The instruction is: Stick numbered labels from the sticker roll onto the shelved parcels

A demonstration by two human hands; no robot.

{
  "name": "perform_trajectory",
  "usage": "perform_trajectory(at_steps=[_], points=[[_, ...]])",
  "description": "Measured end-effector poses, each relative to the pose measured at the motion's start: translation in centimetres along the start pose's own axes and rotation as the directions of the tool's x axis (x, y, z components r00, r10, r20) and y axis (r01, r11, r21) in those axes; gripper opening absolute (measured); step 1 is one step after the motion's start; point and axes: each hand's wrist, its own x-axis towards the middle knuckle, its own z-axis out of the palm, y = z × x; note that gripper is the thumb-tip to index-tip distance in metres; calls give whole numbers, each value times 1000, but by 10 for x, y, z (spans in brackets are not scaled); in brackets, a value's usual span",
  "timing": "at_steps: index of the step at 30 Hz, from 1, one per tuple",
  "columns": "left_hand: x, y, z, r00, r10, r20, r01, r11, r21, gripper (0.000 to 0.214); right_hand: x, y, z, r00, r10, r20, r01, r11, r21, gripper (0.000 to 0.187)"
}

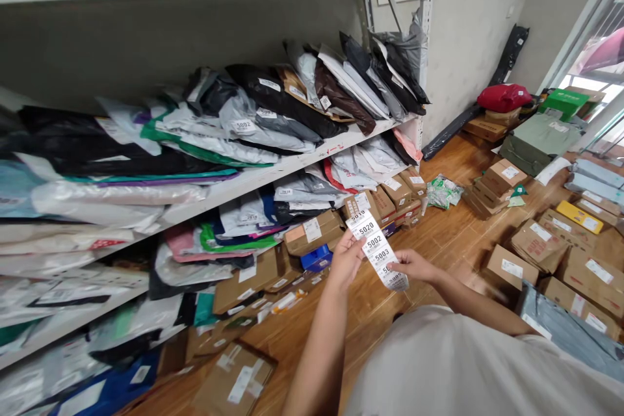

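Note:
Between my two hands is a strip of white printed labels (376, 253), with numbers such as 5020, 5002 and 5003 facing me. My left hand (347, 259) pinches its left edge near the upper end. Lower down, my right hand (409, 265) grips the right edge, its fingers partly over a label. Beyond the strip stands a shelf rack (292, 162) packed with bagged parcels. A grey mailer bag (244, 125) on the middle shelf bears a 5002 label, and a dark mailer bag (287, 125) beside it reads 5003.
Cardboard boxes (541, 244) crowd the floor on the right, near a green-grey package (539, 143) and a red bag (504, 97). A flat carton (238, 380) lies on the wooden floor at lower left. A long black wrapped parcel (451, 132) runs along the wall.

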Motion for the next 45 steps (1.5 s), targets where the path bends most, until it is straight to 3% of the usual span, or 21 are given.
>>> perform_trajectory(at_steps=[9, 16, 21, 26, 32, 37, 45], points=[[2, 2, 1, 995, -72, -68, 69, 996, -50, 49, -1, -2, 4, 999, 13, -37, -12, 999, 32, 61], [3, -9, -4, 992, -108, -64, 115, 986, 122, 57, 10, -14, 12, 954, -149, -261, 184, 976, 113, 55], [4, -11, -8, 992, -36, -122, 56, 985, 164, 61, 20, -15, 17, 926, -158, -344, 206, 973, 108, 53], [1, -9, -14, 986, 40, -161, -17, 990, 143, 56, 32, -17, 26, 923, -149, -356, 207, 969, 132, 54], [-2, 2, -27, 996, 60, -65, -53, 992, 110, 76, 45, -24, 38, 936, -133, -326, 190, 970, 152, 58], [-4, 11, -39, 1000, 29, -1, -29, 992, 119, 79, 57, -22, 48, 930, -144, -337, 196, 972, 126, 56], [-14, 8, -63, 1000, -1, -28, 9, 960, 280, 44, 69, -10, 65, 939, -184, -292, 216, 973, 84, 53]])
